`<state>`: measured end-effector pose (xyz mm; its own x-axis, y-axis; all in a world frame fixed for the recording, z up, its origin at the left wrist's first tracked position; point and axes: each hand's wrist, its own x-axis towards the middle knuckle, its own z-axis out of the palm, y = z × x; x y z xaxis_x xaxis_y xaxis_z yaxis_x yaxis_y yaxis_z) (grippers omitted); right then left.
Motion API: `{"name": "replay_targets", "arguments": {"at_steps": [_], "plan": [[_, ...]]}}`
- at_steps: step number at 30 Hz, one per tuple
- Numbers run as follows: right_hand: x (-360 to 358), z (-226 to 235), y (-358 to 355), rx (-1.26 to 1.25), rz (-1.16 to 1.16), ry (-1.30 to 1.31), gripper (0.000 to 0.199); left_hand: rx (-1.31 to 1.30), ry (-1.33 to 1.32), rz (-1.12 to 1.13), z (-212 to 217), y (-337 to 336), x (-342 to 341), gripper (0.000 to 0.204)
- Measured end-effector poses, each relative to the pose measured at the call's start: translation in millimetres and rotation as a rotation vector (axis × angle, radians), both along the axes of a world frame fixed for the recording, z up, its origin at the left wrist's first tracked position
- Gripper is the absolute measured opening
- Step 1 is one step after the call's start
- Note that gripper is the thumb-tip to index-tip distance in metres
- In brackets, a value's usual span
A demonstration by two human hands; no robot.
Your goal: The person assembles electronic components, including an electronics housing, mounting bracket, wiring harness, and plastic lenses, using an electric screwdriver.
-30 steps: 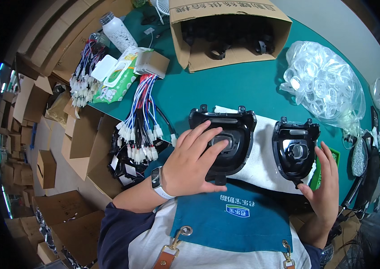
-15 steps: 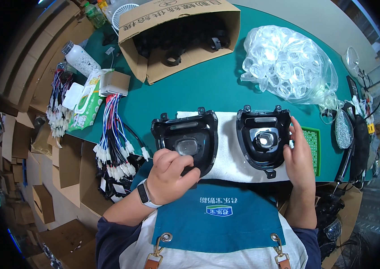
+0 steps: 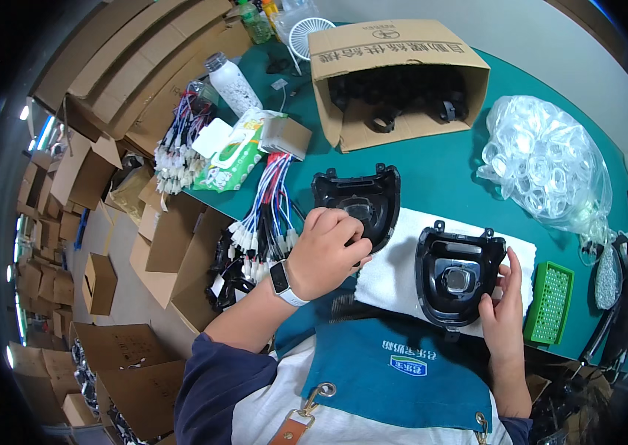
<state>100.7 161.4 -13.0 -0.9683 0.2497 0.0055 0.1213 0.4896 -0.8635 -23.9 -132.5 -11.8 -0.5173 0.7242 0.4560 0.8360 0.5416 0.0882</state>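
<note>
Two black lamp housings lie before me, each with mounting tabs and a clear lens at its centre. The left housing (image 3: 384, 194) is beyond the left edge of a white cloth (image 3: 395, 276), over the green table. My left hand (image 3: 329, 251) curls around its near lower side, thumb and fingers closed, hiding part of the lens and the lower tip. The right housing (image 3: 456, 280) rests on the cloth with its tab end toward me. My right hand (image 3: 505, 302) pinches its right edge, fingers on the far side and thumb nearer.
A cardboard box (image 3: 403, 46) of black parts stands at the back. To its right lies a plastic bag (image 3: 547, 167) of clear parts. A green perforated tray (image 3: 550, 304) sits at right. Wire bundles (image 3: 273, 196), a wipes pack (image 3: 232, 159) and a white bottle (image 3: 231, 83) are at left.
The left housing has moved away from me, off the cloth toward the cardboard box, with my left hand on it. My right hand stays at the right housing's edge. The whole view has shifted and turned.
</note>
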Motion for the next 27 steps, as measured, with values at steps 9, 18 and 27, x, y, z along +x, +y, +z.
{"name": "replay_targets", "arguments": {"at_steps": [9, 18, 27], "plan": [[-1.6, -18.4, 7.5, -0.204, 0.004, 0.071, 0.077, 0.051, -0.180, 0.078, 64.8, -42.2, -74.1, 0.051], [-4.1, -18.5, 7.7, -0.274, -0.025, 0.026, 0.074, -0.662, -0.190, 0.526, 27.9, -44.8, -196.7, 0.057], [-3.2, -18.8, 9.2, -0.300, -0.040, 0.029, 0.071, -0.811, -0.181, 0.532, 25.3, -41.1, -182.5, 0.071]]}}
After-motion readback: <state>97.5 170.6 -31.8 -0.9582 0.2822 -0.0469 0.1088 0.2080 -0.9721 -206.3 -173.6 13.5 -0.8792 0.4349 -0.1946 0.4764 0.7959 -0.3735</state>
